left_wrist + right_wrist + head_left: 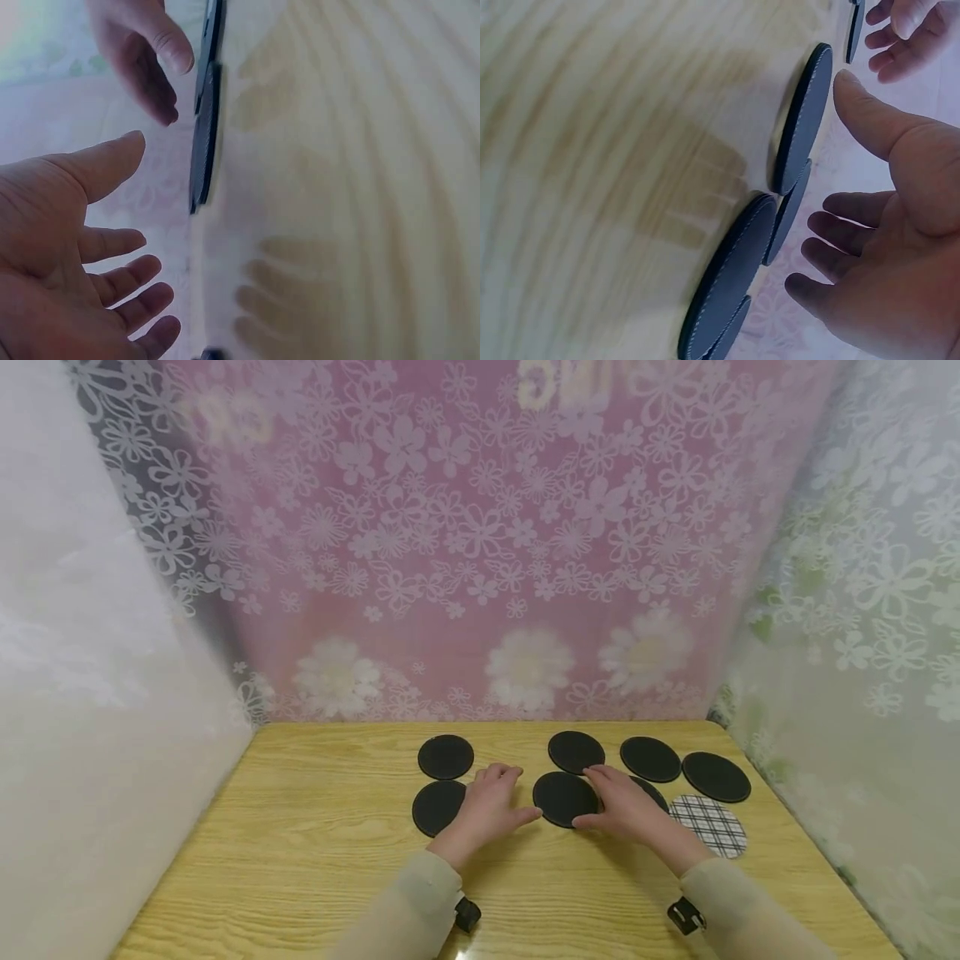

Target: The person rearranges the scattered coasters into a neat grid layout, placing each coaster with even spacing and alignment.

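Observation:
My left hand [491, 806] hovers over the table with its fingers apart and holds nothing. Beside it lie two round black coasters, one further back [446, 757] and a nearer one [435, 808] partly hidden by that hand. To the right, my right hand [626, 806] is likewise raised, with relaxed fingers and nothing in them. A black coaster [562, 800] lies between the hands, nearest the right thumb. Stitching runs round the coasters' edges, as a coaster [804, 124] in the right wrist view shows. Another black coaster [651, 792] is partly covered by the right hand.
Three black coasters, one of them at the far right [716, 777], line the back right of the wooden table [300, 827]. A plaid black-and-white coaster [708, 825] lies near the right forearm. Flower-patterned sheets [480, 568] enclose the table's back and sides.

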`<state>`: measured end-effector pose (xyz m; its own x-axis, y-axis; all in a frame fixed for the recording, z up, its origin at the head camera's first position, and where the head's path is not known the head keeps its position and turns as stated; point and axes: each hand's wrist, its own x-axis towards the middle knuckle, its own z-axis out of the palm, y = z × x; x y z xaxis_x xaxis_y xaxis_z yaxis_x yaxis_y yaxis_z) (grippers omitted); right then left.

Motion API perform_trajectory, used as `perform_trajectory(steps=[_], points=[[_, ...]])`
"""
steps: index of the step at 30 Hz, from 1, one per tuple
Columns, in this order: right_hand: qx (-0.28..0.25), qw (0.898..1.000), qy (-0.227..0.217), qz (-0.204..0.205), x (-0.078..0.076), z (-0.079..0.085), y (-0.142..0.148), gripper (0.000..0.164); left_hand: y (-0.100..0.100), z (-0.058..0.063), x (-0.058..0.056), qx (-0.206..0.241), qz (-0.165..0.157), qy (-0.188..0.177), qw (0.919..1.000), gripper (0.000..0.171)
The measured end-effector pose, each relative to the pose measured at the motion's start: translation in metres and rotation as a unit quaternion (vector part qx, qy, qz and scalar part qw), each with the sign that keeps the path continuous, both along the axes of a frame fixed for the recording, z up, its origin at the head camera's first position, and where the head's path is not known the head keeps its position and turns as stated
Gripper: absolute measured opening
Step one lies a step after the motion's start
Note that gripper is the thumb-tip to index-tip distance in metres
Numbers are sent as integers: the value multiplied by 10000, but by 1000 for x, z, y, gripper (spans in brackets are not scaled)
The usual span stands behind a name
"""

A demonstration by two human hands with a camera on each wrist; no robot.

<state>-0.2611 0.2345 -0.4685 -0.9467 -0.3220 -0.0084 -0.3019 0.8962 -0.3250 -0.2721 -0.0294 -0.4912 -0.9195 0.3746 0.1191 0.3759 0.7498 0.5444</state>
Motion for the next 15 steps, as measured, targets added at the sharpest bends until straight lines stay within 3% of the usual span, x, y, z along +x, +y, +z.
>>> perform_trajectory(steps=[7,15], points=[[-62,9999,-121,-10,1,-8,4,97,16,-12,-2,-133,44,-55,9999,79],[96,9999,26,-84,0,-11,5,88,28,-17,-7,-241,35,-98,9997,82]])
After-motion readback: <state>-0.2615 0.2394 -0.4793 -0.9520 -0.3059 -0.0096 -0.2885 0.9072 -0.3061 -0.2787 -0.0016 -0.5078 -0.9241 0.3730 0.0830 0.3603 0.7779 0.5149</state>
